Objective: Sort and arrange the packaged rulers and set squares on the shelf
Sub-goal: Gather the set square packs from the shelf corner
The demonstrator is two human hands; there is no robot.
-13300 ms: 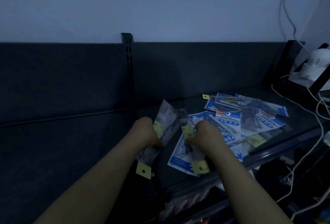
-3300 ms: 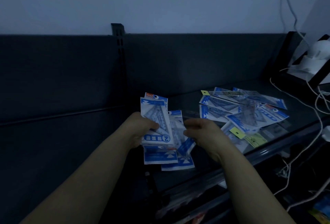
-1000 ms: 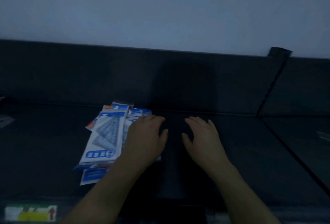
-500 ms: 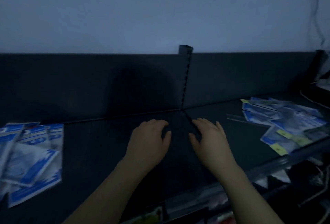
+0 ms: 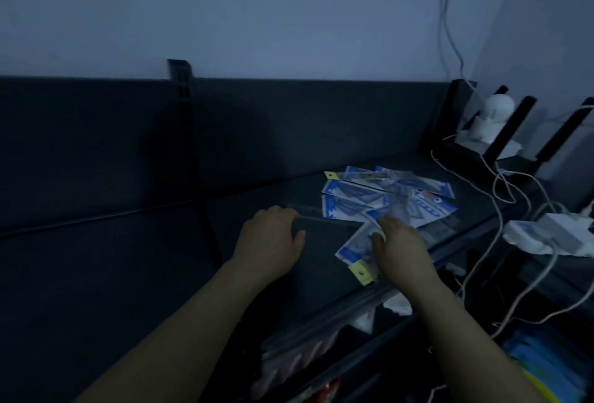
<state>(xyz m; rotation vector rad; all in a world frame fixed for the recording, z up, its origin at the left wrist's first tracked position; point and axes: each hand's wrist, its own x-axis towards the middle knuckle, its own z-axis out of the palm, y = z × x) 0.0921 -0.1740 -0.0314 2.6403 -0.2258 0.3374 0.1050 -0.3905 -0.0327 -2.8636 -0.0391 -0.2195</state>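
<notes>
A loose pile of blue-and-white packaged rulers and set squares [image 5: 390,198] lies on the dark shelf [image 5: 135,274], right of the middle. A clear ruler [image 5: 324,214] juts left from the pile. My left hand [image 5: 273,238] hovers at the ruler's left end with loosely bent fingers, its fingertips at or just touching that end. My right hand [image 5: 400,248] rests on a packet with a yellow hang tag [image 5: 362,271] at the pile's near edge. Its thumb and fingertips lie on the packet, and no closed grip shows.
A slotted upright [image 5: 184,119] divides the shelf's dark back panel. White cables [image 5: 501,209], a white power adapter [image 5: 559,235] and a white device [image 5: 488,119] sit at the right end. Packaged goods show on the lower shelf [image 5: 299,354] below the front edge.
The view swung right from the sorted stack back to the loose pile. Both hands, empty and open over bare shelf half a second ago, have reached the pile's near left edge.
</notes>
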